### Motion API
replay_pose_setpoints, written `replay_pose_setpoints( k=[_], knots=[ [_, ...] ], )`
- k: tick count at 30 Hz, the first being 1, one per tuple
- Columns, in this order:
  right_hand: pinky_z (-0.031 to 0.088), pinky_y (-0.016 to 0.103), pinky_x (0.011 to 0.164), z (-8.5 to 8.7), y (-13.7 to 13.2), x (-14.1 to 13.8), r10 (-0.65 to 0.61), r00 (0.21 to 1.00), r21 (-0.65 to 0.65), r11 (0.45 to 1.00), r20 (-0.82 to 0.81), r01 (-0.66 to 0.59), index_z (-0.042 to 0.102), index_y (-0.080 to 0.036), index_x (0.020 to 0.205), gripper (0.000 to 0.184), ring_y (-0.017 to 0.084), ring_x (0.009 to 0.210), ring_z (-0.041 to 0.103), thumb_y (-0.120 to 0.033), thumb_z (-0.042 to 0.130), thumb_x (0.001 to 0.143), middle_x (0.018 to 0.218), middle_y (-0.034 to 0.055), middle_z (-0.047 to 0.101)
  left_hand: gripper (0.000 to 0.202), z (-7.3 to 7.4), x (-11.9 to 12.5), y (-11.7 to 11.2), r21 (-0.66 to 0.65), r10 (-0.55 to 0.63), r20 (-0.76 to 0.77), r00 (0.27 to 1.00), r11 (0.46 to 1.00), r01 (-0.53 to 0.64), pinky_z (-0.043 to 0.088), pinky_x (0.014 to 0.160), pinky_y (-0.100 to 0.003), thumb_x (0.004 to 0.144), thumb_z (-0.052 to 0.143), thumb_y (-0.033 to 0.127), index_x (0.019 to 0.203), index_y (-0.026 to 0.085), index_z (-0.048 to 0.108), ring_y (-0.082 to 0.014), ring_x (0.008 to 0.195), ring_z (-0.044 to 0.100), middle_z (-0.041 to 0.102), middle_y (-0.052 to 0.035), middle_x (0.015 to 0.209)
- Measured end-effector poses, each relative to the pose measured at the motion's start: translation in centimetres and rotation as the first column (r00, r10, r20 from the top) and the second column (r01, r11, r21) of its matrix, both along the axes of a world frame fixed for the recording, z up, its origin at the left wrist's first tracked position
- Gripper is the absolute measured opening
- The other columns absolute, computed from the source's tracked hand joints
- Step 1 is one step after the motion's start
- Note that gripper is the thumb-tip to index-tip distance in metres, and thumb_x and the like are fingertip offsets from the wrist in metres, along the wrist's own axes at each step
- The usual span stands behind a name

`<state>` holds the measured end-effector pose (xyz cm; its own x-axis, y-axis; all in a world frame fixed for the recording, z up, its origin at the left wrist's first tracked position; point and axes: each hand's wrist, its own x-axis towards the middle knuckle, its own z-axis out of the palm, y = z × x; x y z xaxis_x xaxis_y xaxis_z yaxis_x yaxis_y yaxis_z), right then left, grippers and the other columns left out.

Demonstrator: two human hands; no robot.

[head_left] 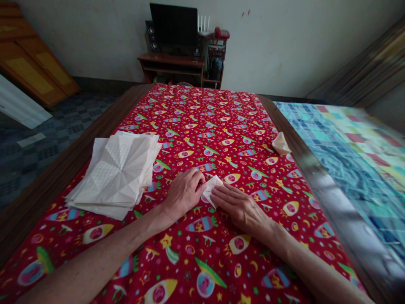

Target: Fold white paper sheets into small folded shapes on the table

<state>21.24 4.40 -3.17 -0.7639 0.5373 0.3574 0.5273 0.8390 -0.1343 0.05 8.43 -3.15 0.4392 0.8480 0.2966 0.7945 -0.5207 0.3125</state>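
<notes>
Folded paper (213, 184), hands (186, 190) (238, 205) angled inward, right flat

Left grip (187, 188) curled; right grip (237, 205) flat, fingers (228, 194) extended; forearms (126, 241) bare

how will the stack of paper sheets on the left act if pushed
The stack of paper sheets would probably slide apart, since its edges sit uneven and no binding shows. The top sheet is likely light, being thin paper, and may bend along its radiating creases.
</notes>
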Motion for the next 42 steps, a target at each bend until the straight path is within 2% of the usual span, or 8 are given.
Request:
replay_pose_setpoints(
  k=[8, 16, 23, 28, 33, 38, 40, 42],
  knots=[
    [0.044, 0.044, 0.105, -0.3, -0.8, 1.2, -0.055, 0.996, -0.088, 0.995, -0.064, 0.050, 0.051, -0.014, 0.132, 0.048, 0.022, 0.126, 0.048, -0.003, 0.039, 0.087, 0.130, 0.0123, 0.057, 0.008, -0.3, -0.7, -0.1, 0.025, -0.022, -0.007, 1.000, 0.999, 0.022, 0.045, 0.072, -0.031, 0.086, 0.058, 0.021, 0.083, 0.020, 0.051, -0.0172, 0.078, 0.055, 0.056, -0.0011, 0.087],
    [0.053, 0.038, 0.090, -0.1, -0.6, 0.9, -0.113, 0.973, -0.041, 0.993, -0.199, 0.107, 0.060, -0.019, 0.117, 0.033, 0.019, 0.106, 0.064, -0.008, 0.043, 0.091, 0.111, 0.0080, 0.069, 0.007, -0.2, -1.2, -0.4, -0.017, -0.027, 0.154, 0.988, 0.999, 0.030, 0.047, 0.079, -0.031, 0.092, 0.049, 0.020, 0.087, 0.019, 0.054, -0.0171, 0.085, 0.055, 0.056, -0.0028, 0.090],
    [0.047, 0.031, 0.073, 0.3, -0.6, 0.0, -0.250, 0.950, -0.034, 0.968, -0.186, 0.248, 0.056, -0.017, 0.116, 0.026, 0.018, 0.090, 0.066, -0.016, 0.044, 0.094, 0.102, 0.0086, 0.071, 0.025, 0.5, -0.1, -0.6, -0.003, -0.008, -0.008, 1.000, 1.000, 0.008, 0.044, 0.072, -0.033, 0.088, 0.056, 0.034, 0.070, 0.018, 0.054, -0.0192, 0.078, 0.053, 0.056, -0.0035, 0.080],
    [0.039, 0.030, 0.066, 1.3, 0.0, -2.0, -0.309, 0.948, 0.087, 0.945, -0.077, 0.315, 0.062, -0.017, 0.100, 0.021, 0.017, 0.074, 0.064, -0.033, 0.049, 0.094, 0.082, 0.0056, 0.071, 0.031, 0.4, 0.5, 0.1, -0.125, -0.094, 0.175, 0.980, 0.985, 0.117, 0.040, 0.061, -0.026, 0.090, 0.051, 0.027, 0.061, 0.017, 0.050, -0.0135, 0.065, 0.051, 0.051, 0.0000, 0.067],
    [0.032, 0.027, 0.058, 2.1, 0.8, -4.0, -0.461, 0.886, 0.087, 0.882, -0.052, 0.464, 0.060, -0.017, 0.078, 0.026, 0.013, 0.052, 0.054, -0.036, 0.049, 0.091, 0.059, 0.0016, 0.062, 0.037, 2.1, 0.9, -0.2, -0.175, -0.136, 0.354, 0.925, 0.962, 0.209, 0.042, 0.064, -0.025, 0.096, 0.038, 0.025, 0.063, 0.017, 0.051, -0.0129, 0.066, 0.052, 0.051, -0.0005, 0.068],
    [0.031, 0.023, 0.053, 3.2, 1.4, -3.9, -0.514, 0.813, -0.220, 0.857, -0.274, 0.467, 0.059, -0.017, 0.075, 0.026, 0.009, 0.050, 0.048, -0.031, 0.046, 0.092, 0.058, -0.0001, 0.058, 0.026, 2.6, 0.5, -0.1, -0.061, -0.117, 0.520, 0.846, 0.983, 0.173, 0.044, 0.089, -0.030, 0.097, 0.033, 0.026, 0.088, 0.017, 0.055, -0.0169, 0.095, 0.055, 0.057, -0.0060, 0.094],
    [0.031, 0.021, 0.050, 3.5, 1.7, -3.5, -0.590, 0.693, -0.476, 0.789, -0.414, 0.388, 0.058, -0.017, 0.072, 0.030, 0.009, 0.050, 0.046, -0.037, 0.048, 0.091, 0.057, -0.0015, 0.054, 0.021, 2.0, 0.3, 0.0, -0.061, -0.036, 0.567, 0.823, 0.994, 0.086, 0.041, 0.098, -0.035, 0.095, 0.039, 0.031, 0.104, 0.016, 0.051, -0.0197, 0.108, 0.052, 0.055, -0.0090, 0.109],
    [0.031, 0.021, 0.047, 3.5, 2.1, -3.3, -0.686, 0.535, -0.680, 0.688, -0.493, 0.255, 0.055, -0.017, 0.066, 0.035, 0.009, 0.049, 0.042, -0.044, 0.051, 0.087, 0.055, -0.0026, 0.050, 0.038, 1.3, 0.2, -0.1, -0.192, 0.043, 0.641, 0.766, 0.976, 0.106, 0.041, 0.099, -0.038, 0.092, 0.047, 0.039, 0.122, 0.016, 0.041, -0.0224, 0.115, 0.051, 0.051, -0.0125, 0.122]
  ],
)
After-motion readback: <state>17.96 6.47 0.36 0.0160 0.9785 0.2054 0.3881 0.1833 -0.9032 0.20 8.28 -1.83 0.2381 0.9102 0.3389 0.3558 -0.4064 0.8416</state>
